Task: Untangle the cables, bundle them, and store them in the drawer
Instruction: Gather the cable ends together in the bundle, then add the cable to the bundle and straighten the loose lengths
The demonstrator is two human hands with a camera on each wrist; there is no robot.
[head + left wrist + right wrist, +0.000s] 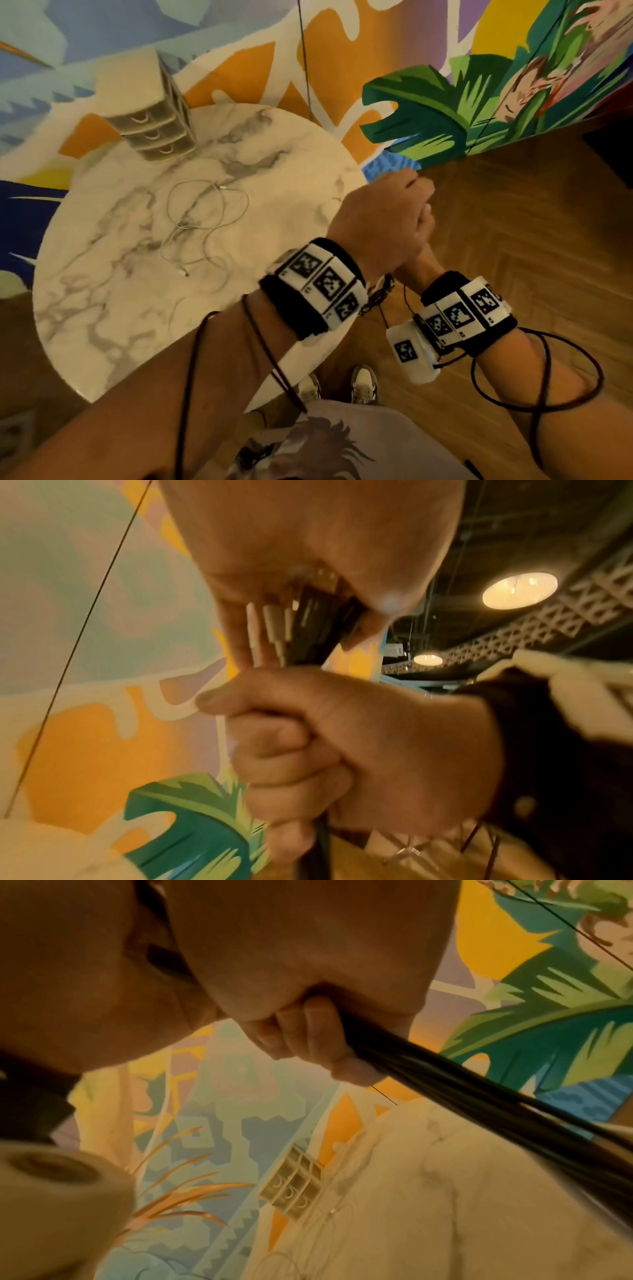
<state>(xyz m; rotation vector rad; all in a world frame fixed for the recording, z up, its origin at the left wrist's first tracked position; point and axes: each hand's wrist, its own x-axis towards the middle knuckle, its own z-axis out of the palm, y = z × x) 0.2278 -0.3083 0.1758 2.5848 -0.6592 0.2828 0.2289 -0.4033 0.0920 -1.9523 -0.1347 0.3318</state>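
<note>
Both hands meet to the right of the table, above the floor. My left hand (387, 219) lies over my right hand (426, 222) and hides most of it. In the left wrist view my left hand (301, 610) pinches the plug ends of a bundle of black and white cables (308, 631), while my right hand (325, 737) grips the same bundle in a fist just below. The right wrist view has my right hand (308, 1039) curled round the black cables (479, 1096), which run off to the lower right. A tangle of thin white cables (202, 222) lies loose on the table.
The round marble table (102, 308) carries a small white drawer unit (150, 130) at its far edge, all drawers closed; the drawer unit (294, 1191) also shows in the right wrist view. Painted walls stand behind. Wooden floor (513, 222) and my shoes (363, 383) are below.
</note>
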